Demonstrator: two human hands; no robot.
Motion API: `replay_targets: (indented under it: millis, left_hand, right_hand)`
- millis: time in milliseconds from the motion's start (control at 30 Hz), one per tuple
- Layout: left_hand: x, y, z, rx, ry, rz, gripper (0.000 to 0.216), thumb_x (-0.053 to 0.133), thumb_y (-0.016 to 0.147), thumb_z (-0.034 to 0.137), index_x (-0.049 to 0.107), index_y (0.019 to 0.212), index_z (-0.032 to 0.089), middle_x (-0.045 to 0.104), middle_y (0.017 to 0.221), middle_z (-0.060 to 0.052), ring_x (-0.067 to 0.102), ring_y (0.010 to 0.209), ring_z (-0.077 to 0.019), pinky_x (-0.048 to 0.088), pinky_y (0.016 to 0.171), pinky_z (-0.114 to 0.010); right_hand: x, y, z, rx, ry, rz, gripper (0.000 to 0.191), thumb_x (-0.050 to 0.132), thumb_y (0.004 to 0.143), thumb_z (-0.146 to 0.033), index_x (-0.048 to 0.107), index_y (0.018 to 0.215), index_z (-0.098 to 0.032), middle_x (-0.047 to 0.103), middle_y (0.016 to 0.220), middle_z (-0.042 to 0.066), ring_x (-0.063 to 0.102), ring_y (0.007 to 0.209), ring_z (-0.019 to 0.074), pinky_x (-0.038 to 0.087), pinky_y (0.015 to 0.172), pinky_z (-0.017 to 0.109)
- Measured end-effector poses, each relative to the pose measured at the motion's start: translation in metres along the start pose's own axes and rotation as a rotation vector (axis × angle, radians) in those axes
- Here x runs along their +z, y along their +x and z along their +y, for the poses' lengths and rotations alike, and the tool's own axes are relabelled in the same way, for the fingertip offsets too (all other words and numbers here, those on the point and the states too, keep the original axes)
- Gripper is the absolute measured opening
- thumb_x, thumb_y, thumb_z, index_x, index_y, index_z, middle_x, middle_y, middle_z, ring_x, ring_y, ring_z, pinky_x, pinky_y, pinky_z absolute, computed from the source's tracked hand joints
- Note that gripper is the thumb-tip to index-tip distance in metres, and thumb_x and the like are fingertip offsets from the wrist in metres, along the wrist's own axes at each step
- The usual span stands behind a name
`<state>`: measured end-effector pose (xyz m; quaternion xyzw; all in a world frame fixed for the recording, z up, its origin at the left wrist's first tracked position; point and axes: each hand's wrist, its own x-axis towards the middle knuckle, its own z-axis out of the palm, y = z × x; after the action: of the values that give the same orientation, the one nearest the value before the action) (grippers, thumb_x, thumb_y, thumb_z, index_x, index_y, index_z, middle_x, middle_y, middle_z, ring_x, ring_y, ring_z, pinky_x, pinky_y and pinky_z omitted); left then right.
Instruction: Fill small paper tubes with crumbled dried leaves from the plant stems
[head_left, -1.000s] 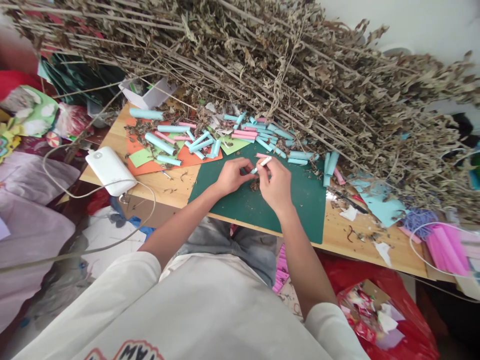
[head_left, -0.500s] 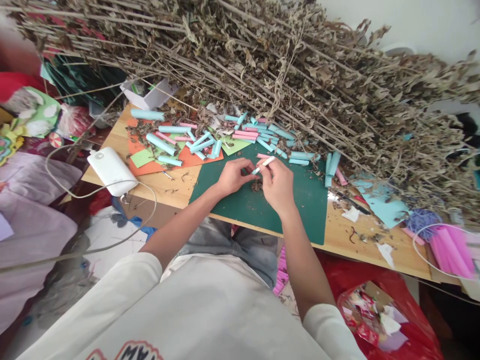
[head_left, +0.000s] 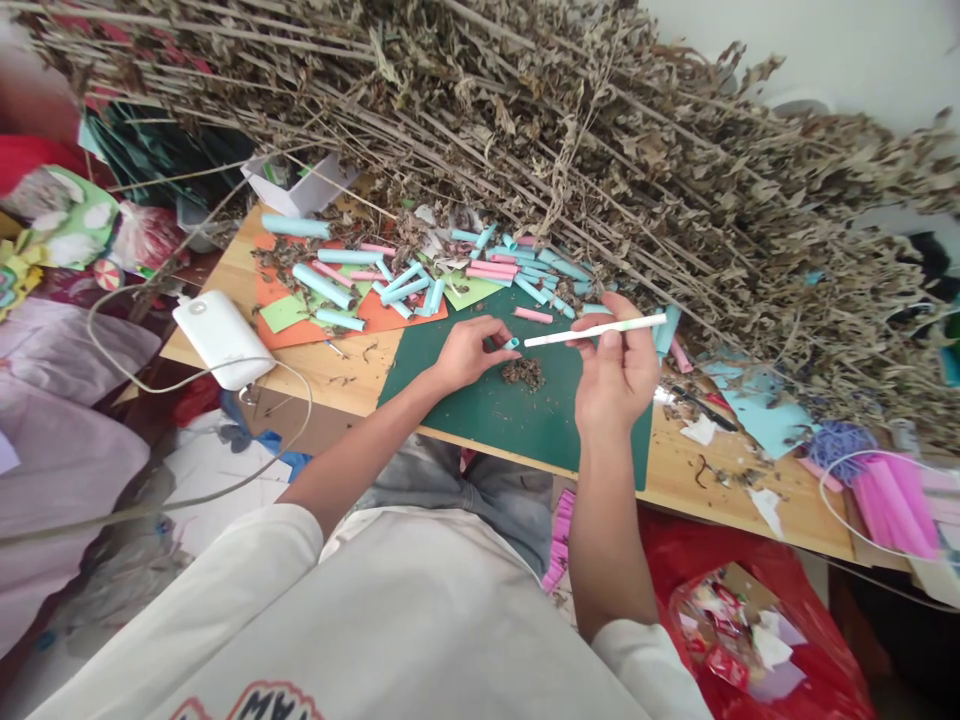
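My left hand pinches a blue paper tube above the green mat; my right hand grips a white stick, tip just beside the tube. Red bag: wrappers, paper scraps. Shirt lettering cut off.

A slim white stick slants, one end near a small, open-ended light-blue tube.

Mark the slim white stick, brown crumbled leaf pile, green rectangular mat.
Slim white stick (head_left: 588, 332): head view, middle of shaft.
Brown crumbled leaf pile (head_left: 524, 373): head view, heap's centre.
Green rectangular mat (head_left: 491, 417): head view, bare patch near front edge.
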<state>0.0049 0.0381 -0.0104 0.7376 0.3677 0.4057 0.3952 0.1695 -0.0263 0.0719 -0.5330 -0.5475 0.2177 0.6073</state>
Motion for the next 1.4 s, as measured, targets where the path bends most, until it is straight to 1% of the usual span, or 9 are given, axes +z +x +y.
replay_targets:
  millis: [233,467,667,767,867,1000,1100,1167,1400]
  left_hand:
    - [0.0,0.0,0.001,-0.009,0.029,0.005,0.027,0.074,0.078,0.042,0.065,0.08,0.016,0.063,0.075,-0.002,0.058,0.067,-0.0129,0.046,0.058,-0.023]
    - [0.0,0.0,-0.001,0.006,0.043,0.021,0.029,0.077,0.076,0.042,0.064,0.079,0.016,0.063,0.075,-0.002,0.057,0.067,-0.0125,0.045,0.059,-0.023]
    - [0.001,0.0,0.0,0.009,0.038,0.019,0.031,0.076,0.076,0.044,0.064,0.079,0.016,0.063,0.075,-0.002,0.057,0.066,-0.0122,0.045,0.058,-0.022]
    - [0.0,0.0,0.0,-0.009,0.03,0.01,0.032,0.076,0.076,0.046,0.064,0.079,0.016,0.062,0.075,-0.002,0.057,0.066,-0.0125,0.045,0.058,-0.023]
    - [-0.001,0.0,0.001,-0.007,0.025,0.005,0.032,0.075,0.077,0.046,0.063,0.079,0.016,0.062,0.075,-0.002,0.057,0.067,-0.0128,0.046,0.06,-0.023]
    - [-0.001,0.0,0.001,0.015,0.034,0.004,0.031,0.075,0.078,0.045,0.063,0.08,0.016,0.062,0.075,-0.002,0.057,0.067,-0.0125,0.046,0.061,-0.023]
    - [-0.001,0.0,0.001,0.018,0.025,0.007,0.031,0.075,0.077,0.044,0.063,0.079,0.016,0.061,0.075,-0.001,0.057,0.067,-0.0123,0.046,0.06,-0.022]
    - [0.0,0.0,0.0,0.014,0.018,0.011,0.031,0.075,0.077,0.044,0.063,0.078,0.016,0.061,0.075,-0.001,0.057,0.067,-0.0123,0.045,0.059,-0.022]
    - [0.0,0.0,0.001,0.032,0.017,0.008,0.03,0.074,0.079,0.044,0.063,0.078,0.016,0.06,0.074,-0.001,0.056,0.067,-0.0123,0.044,0.058,-0.022]
  right_hand:
    - [-0.001,-0.005,-0.001,0.167,0.248,-0.049,0.033,0.044,0.095,-0.052,0.055,0.116,-0.03,0.062,0.085,0.004,0.065,0.089,0.0217,0.057,0.071,0.041]
    - [-0.002,-0.01,-0.001,0.341,0.376,-0.126,0.031,0.039,0.095,-0.058,0.049,0.11,-0.034,0.058,0.072,-0.003,0.063,0.065,0.0166,0.055,0.056,0.034]
    - [0.003,-0.011,-0.001,0.515,0.37,-0.043,0.029,0.06,0.088,-0.051,0.054,0.109,-0.032,0.035,0.048,-0.012,0.03,0.036,0.0068,0.023,0.034,0.017]
    - [0.001,-0.013,-0.004,0.456,0.256,-0.033,0.026,0.068,0.083,-0.041,0.059,0.105,-0.029,0.041,0.052,-0.01,0.035,0.041,0.0061,0.023,0.037,0.017]
    - [-0.004,-0.015,-0.01,0.392,0.246,-0.111,0.02,0.07,0.081,-0.037,0.064,0.096,-0.025,0.054,0.065,-0.005,0.043,0.049,0.0063,0.033,0.043,0.02]
    - [-0.004,-0.014,-0.016,0.31,0.334,-0.23,0.049,0.079,0.071,-0.041,0.063,0.114,-0.026,0.064,0.089,0.001,0.057,0.068,0.0111,0.046,0.054,0.025]
    - [0.002,-0.012,-0.014,0.22,0.291,-0.019,0.031,0.067,0.084,-0.047,0.068,0.104,-0.024,0.058,0.071,-0.002,0.051,0.057,0.0089,0.039,0.048,0.022]
    - [0.006,-0.009,-0.011,0.193,0.18,0.079,0.03,0.057,0.091,-0.048,0.07,0.093,-0.021,0.053,0.061,-0.003,0.047,0.051,0.0075,0.035,0.045,0.022]
    - [0.01,-0.006,-0.009,0.127,-0.197,0.032,0.031,0.056,0.091,-0.05,0.062,0.086,-0.02,0.054,0.059,-0.004,0.05,0.05,0.009,0.039,0.049,0.022]
